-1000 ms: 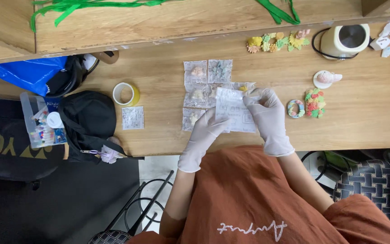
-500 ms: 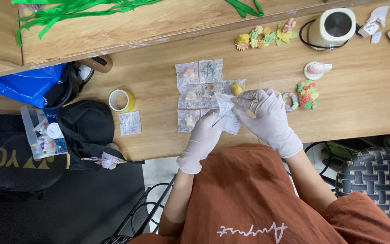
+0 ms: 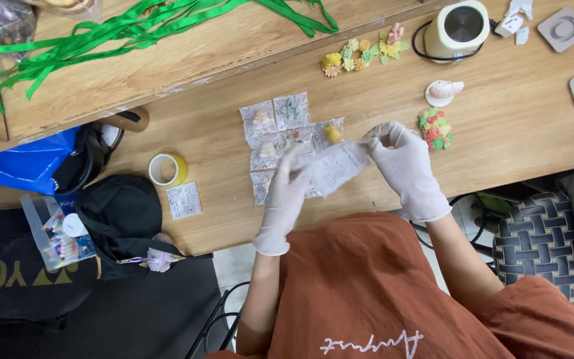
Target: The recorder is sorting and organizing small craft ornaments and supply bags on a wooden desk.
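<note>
Gloved fingers of the left hand (image 3: 286,193) and right hand (image 3: 400,163) pinch opposite ends of a small clear plastic bag (image 3: 335,167), held just above the wooden table (image 3: 513,133). More small bags (image 3: 280,126) lie just beyond; a tape roll (image 3: 167,169) sits to the left.

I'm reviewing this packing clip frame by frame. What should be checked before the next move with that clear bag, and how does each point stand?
1. Both hands on the clear bag: ok, left hand and right hand each hold an end, above the table.
2. Gloves on: ok, both white.
3. Bag mouth open: cannot tell, film too blurred.
4. Bag contents: cannot tell.
5. Filled small bags lying flat beside the hands: ok.
6. Tape roll clear of the hands: ok, off to the left.
</note>
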